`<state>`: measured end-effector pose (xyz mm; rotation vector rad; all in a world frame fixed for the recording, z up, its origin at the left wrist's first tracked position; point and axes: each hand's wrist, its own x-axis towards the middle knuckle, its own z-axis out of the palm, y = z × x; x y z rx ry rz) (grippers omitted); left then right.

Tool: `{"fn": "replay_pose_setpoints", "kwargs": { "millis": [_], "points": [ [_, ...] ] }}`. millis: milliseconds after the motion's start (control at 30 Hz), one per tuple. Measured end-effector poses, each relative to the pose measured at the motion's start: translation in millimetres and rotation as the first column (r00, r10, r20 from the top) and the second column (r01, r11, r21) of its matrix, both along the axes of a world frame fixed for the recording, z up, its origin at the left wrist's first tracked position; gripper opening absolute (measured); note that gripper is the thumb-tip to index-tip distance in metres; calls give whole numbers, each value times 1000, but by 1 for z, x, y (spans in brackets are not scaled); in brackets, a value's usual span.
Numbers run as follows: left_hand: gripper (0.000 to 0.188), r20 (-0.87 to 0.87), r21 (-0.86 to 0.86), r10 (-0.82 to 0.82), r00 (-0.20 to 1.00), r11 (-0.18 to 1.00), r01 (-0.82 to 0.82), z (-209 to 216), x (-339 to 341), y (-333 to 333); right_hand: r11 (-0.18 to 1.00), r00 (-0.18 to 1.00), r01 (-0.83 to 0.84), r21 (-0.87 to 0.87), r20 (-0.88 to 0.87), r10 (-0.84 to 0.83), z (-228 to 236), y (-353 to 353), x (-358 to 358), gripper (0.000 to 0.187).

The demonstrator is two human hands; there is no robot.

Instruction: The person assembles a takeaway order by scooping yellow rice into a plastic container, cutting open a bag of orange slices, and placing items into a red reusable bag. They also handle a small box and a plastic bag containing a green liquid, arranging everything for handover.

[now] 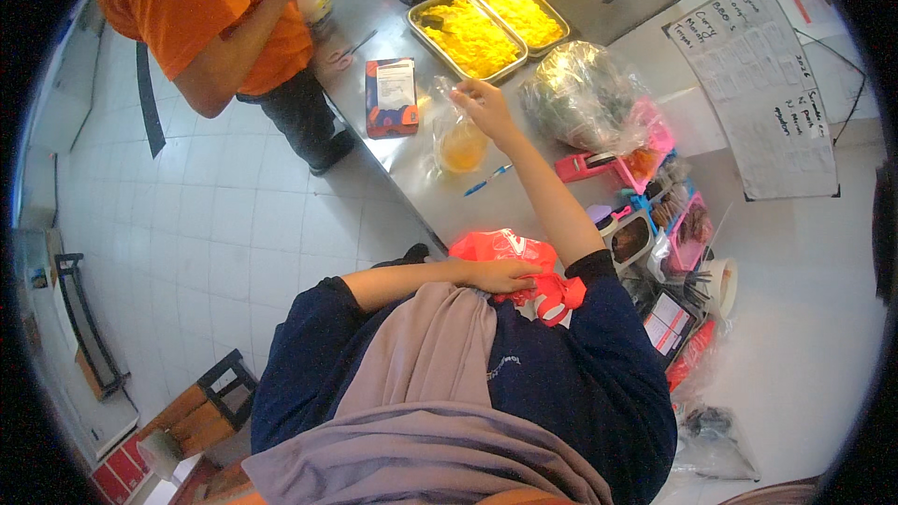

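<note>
My right hand (484, 110) reaches over the steel counter and pinches the gathered top of a clear plastic bag (461, 147). Yellowish liquid fills the bag's lower part, which rests on or just above the counter; I cannot tell which. Close to my body, my left hand (505, 275) is closed on a red plastic bag (496, 245) at the counter's near edge. What the red bag contains is hidden. A blue pen (487, 180) lies right of the liquid bag, and a dark blue and orange box (391, 98) lies to its left.
Two steel trays of yellow food (468, 33) stand at the far side. Right of my arm are a large filled clear bag (585, 98), a pink tape dispenser (589, 165) and several small containers. Scissors (344, 57) lie near a co-worker in an orange shirt (201, 14).
</note>
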<state>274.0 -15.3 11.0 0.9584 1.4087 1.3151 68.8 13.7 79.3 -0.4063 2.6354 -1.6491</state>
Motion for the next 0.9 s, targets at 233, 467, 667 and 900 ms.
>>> {"fn": "replay_pose_setpoints", "kwargs": {
  "millis": [233,467,667,900],
  "points": [
    [18,-432,366,219,875,929,-52,-17,6,6,960,997,73,-271,35,-66,13,41,14,16],
    [22,-462,445,309,831,892,-84,13,-2,-14,885,955,295,-359,142,-261,90,84,81,29],
    [23,-372,543,749,548,654,-527,21,-4,-26,944,946,324,-52,46,-322,94,116,121,33],
    [28,46,164,838,543,530,-832,9,-10,-36,898,895,439,-13,91,-436,99,132,197,32]
  ]
}}
